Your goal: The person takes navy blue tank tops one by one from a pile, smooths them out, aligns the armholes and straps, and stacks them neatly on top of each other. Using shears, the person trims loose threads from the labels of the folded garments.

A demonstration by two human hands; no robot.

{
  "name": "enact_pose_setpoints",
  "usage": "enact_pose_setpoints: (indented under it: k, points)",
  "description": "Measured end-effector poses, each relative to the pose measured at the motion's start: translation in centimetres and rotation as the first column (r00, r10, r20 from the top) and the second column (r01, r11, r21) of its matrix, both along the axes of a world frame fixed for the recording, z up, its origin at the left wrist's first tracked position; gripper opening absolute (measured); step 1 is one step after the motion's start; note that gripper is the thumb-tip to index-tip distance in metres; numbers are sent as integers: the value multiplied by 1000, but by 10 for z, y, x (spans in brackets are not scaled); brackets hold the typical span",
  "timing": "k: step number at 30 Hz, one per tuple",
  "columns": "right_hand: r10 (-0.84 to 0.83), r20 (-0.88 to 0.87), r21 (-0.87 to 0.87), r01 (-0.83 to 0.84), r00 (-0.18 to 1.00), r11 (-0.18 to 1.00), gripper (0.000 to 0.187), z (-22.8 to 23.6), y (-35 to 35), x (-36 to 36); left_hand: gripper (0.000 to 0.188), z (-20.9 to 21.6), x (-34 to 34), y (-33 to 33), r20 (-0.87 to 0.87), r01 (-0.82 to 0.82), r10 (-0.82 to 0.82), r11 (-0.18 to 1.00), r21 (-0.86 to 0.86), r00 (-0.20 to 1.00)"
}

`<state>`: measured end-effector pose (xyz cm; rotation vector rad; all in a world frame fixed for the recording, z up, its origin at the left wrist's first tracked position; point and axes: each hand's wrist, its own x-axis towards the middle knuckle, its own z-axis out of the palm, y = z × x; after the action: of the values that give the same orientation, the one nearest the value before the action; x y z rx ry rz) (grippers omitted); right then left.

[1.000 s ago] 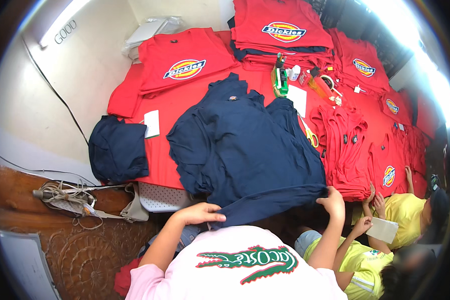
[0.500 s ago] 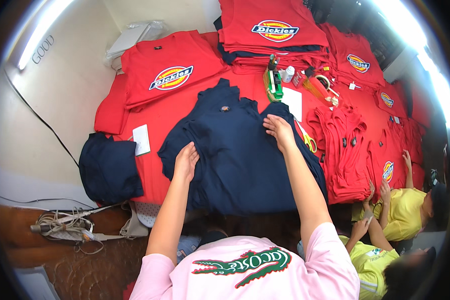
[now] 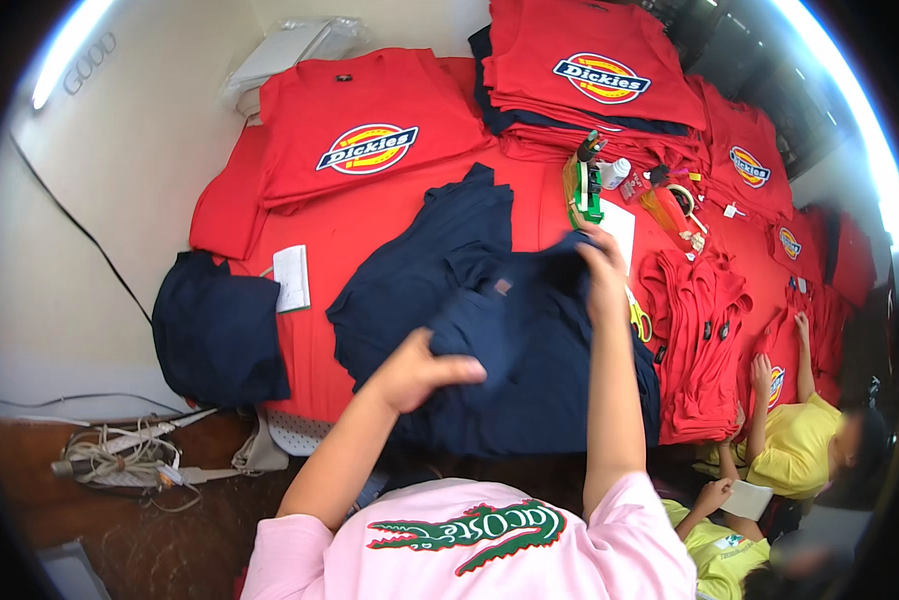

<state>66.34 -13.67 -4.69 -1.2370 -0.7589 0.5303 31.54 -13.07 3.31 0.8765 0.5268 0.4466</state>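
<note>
Both hands working a navy shirt on the bench.
Left hand fingers curled, pinching fabric; right hand fingers closed on its far edge.

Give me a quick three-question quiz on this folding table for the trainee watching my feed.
1. True or false: both hands are on the navy shirt.
2. Which lies nearest the left edge of the red cloth: A) the white paper slip, B) the yellow scissors, C) the green tool?
3. What colour is the folded garment hanging off the table's left side?

Key
1. True: the left hand grips a fold with its fingers, and the right hand lifts the upper part.
2. A.
3. Navy: the folded navy garment lies beside the red cloth.
</note>
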Motion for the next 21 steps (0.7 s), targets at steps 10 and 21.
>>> enact_pose_setpoints:
  k: [10,21]
  points:
    - [621,614,422,-868,487,263,32,245,-368,128,37,132,58,-115,274,515,-889,440,736,367]
    - [-361,109,226,331,926,916,14,199,-248,89,38,90,16,-61,46,203,-234,915,349,971]
